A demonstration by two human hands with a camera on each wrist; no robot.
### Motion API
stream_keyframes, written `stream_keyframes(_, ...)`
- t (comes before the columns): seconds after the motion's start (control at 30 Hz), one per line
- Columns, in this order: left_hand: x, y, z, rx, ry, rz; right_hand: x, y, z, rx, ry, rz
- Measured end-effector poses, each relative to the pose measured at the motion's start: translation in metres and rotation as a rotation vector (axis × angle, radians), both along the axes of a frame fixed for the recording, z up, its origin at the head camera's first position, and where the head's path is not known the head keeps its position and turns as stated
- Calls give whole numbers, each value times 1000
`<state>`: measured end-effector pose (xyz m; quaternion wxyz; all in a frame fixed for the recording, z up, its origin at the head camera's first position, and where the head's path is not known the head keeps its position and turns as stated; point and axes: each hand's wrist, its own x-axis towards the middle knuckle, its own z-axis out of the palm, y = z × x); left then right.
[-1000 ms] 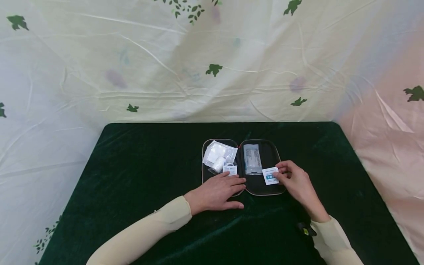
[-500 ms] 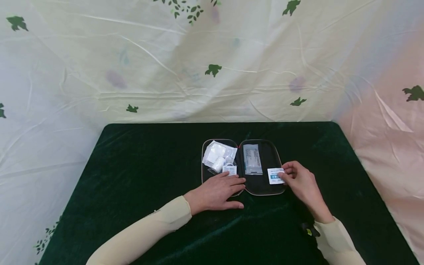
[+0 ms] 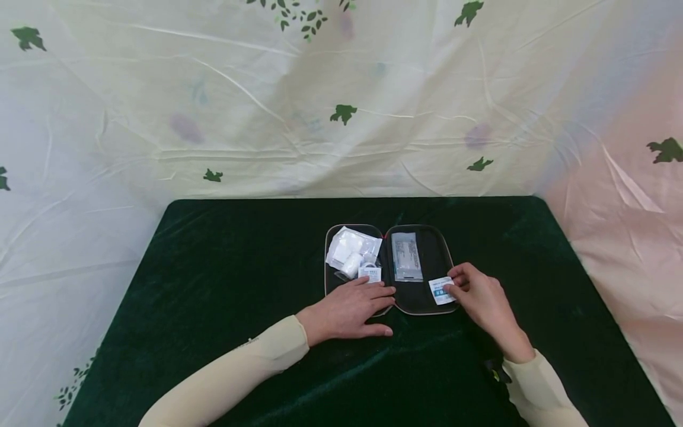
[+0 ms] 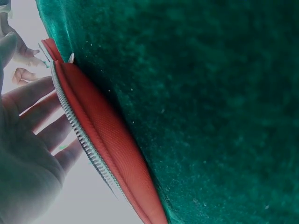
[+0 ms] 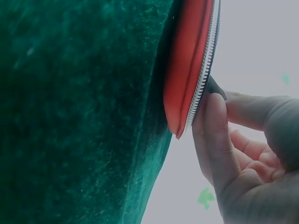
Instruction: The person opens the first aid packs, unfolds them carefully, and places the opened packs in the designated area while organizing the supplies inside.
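1. Since a second ago the right hand [image 3: 480, 296] has carried the small white-and-blue sachet [image 3: 441, 290] from the middle of the case's right half out to its right edge, then dipped it slightly lower and tilted it
2. Thumb and fingertips pinch the sachet, which lies partly over the right rim of the open zip case [image 3: 421, 302]
3. Left hand [image 3: 349, 308] has not moved: it rests flat, fingers straight, on the near edge of the case's left half
4. In the left half lie a clear bag of white items [image 3: 352, 244], a small white roll [image 3: 352, 264] and a second small sachet [image 3: 370, 273] just beyond the left fingertips; the right half holds a long clear packet [image 3: 407, 256]
5. Counted: two sachets, one bag, one roll, one long packet, one case, all on the dark green cloth [image 3: 224, 279]
6. Wrist views show the case's red outside and zip [image 5: 202, 74]
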<state>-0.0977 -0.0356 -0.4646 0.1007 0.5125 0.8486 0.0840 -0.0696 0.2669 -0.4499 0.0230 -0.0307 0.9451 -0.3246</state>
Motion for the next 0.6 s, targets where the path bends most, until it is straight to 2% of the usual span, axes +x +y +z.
stream_keyframes(0.27,0,0,0,-2,-4,1,-3,-4,-3,1,-33,29)
stream_keyframes(0.6,-1,-1,-1,-4,-4,-3,-7,-10,-7,-28,-89,23)
